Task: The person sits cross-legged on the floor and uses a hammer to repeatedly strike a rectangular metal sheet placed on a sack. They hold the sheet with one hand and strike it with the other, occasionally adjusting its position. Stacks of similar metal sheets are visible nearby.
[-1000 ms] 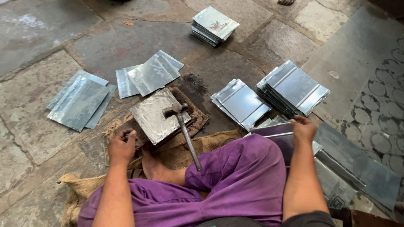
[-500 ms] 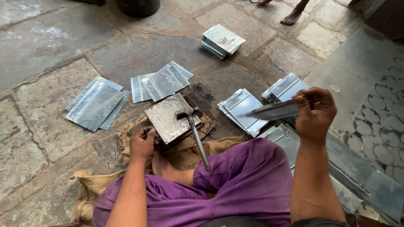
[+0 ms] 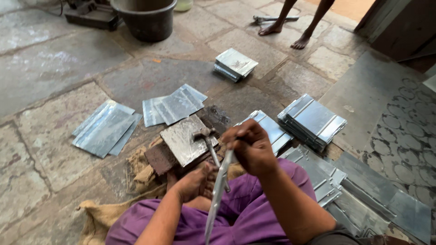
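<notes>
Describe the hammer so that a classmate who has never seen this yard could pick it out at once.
Find the flat metal plate on the burlap sacking just ahead of the seated person's knees. The hammer lies on its right edge, head on the plate, handle running back toward the left hand. It is the only dark, slender tool among shiny folded sheets.

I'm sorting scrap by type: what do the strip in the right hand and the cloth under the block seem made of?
Strip: apparently thin sheet metal, perhaps galvanised; dull silver sheen like the folded sheet stacks. Cloth: probably jute sacking; coarse brown weave, frayed edge.
</notes>
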